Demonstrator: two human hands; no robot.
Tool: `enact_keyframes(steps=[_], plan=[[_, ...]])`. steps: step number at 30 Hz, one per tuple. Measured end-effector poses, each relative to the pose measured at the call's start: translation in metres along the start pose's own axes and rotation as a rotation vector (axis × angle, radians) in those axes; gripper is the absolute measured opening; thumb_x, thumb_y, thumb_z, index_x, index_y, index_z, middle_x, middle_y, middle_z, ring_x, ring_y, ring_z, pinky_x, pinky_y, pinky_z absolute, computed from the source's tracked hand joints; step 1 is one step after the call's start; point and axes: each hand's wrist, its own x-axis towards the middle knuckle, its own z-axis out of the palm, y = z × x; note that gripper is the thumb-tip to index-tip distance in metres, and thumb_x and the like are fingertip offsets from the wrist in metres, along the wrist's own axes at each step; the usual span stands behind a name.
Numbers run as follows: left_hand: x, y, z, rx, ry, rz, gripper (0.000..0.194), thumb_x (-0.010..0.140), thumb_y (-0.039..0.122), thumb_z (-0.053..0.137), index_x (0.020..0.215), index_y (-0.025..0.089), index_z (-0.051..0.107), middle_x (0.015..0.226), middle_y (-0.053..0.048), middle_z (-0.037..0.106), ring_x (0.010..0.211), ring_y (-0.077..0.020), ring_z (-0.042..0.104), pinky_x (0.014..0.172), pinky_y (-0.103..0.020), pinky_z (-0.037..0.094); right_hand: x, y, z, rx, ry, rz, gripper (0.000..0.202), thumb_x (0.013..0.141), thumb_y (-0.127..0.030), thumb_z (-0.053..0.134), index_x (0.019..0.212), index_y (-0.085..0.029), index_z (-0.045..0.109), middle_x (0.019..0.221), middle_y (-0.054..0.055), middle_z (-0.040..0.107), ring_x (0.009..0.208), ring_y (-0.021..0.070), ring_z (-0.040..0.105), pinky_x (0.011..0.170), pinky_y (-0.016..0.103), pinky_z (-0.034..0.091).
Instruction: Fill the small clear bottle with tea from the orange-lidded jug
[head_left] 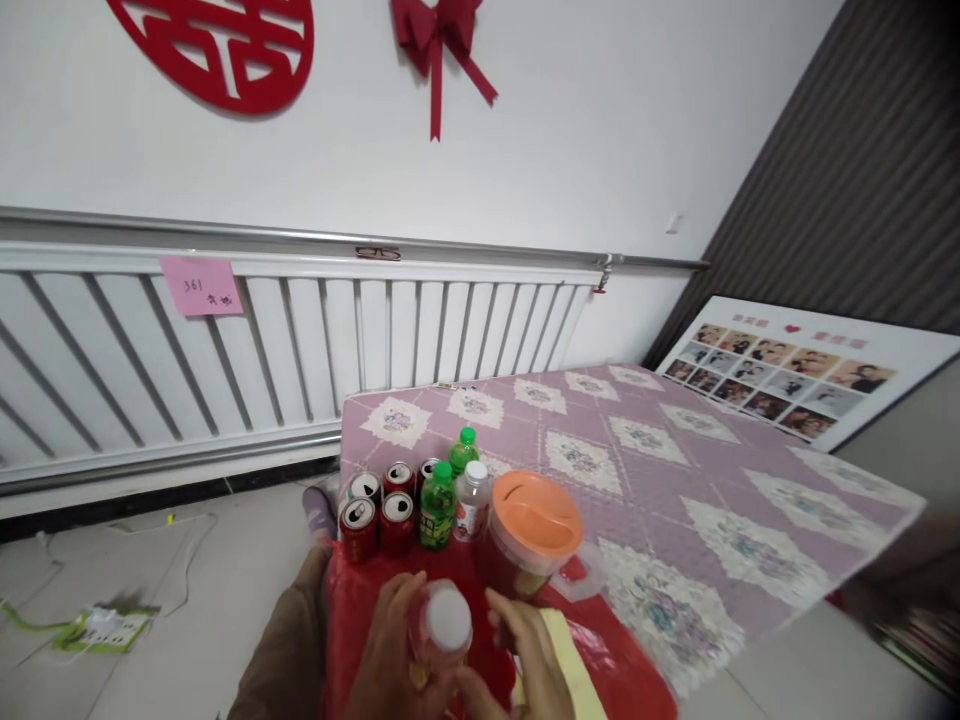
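A clear bottle with a white cap (448, 620) stands upright at the bottom centre, with my left hand (394, 650) wrapped round its left side. At its right is my right hand (525, 650), fingers apart and curved, its thumb near the bottle's lower part; whether it touches is unclear. Beyond them, several opened cans (359, 528) stand together beside green-capped bottles (437, 508) and another white-capped bottle (472, 500). A pitcher with an orange lid (537, 512) stands right of these. Yellow cloth or paper (571, 665) lies by my right hand, on red plastic (622, 660).
The bed or table has a purple patterned cover (585, 455). A white radiator (420, 330) lines the wall, bearing glasses (377, 253) and a pink note (201, 286). A photo board (795, 370) leans at right. A power strip (105, 630) and cables lie on the floor.
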Motion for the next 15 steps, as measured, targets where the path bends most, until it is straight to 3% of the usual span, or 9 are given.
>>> enact_keyframes(steps=[6, 12, 15], plan=[[-0.019, 0.005, 0.031, -0.195, -0.112, -0.118, 0.067, 0.073, 0.014, 0.061, 0.138, 0.018, 0.045, 0.121, -0.016, 0.058, 0.109, -0.0278, 0.063, 0.088, -0.043, 0.058, 0.006, -0.015, -0.001, -0.262, -0.352, 0.003, 0.042, 0.074, -0.017, 0.069, 0.115, -0.027, 0.066, 0.096, 0.004, 0.065, 0.087, 0.0210, 0.065, 0.077, 0.029, 0.054], [-0.018, -0.001, 0.028, -0.262, -0.222, -0.239, 0.052, 0.073, 0.018, 0.064, 0.125, 0.021, 0.058, 0.121, -0.015, 0.060, 0.114, -0.0295, 0.059, 0.094, -0.045, 0.055, 0.006, -0.027, 0.007, -0.396, -0.400, 0.102, 0.045, 0.070, -0.020, 0.075, 0.113, -0.028, 0.066, 0.098, 0.006, 0.064, 0.093, 0.0271, 0.062, 0.078, 0.036, 0.052], [-0.011, 0.001, 0.024, -0.245, -0.266, -0.218, 0.051, 0.072, 0.021, 0.067, 0.123, 0.022, 0.060, 0.121, -0.015, 0.062, 0.115, -0.0318, 0.058, 0.098, -0.050, 0.052, 0.008, -0.031, 0.010, -0.389, -0.377, 0.139, 0.044, 0.069, -0.018, 0.077, 0.110, -0.028, 0.066, 0.101, 0.006, 0.064, 0.095, 0.0283, 0.061, 0.081, 0.038, 0.051]])
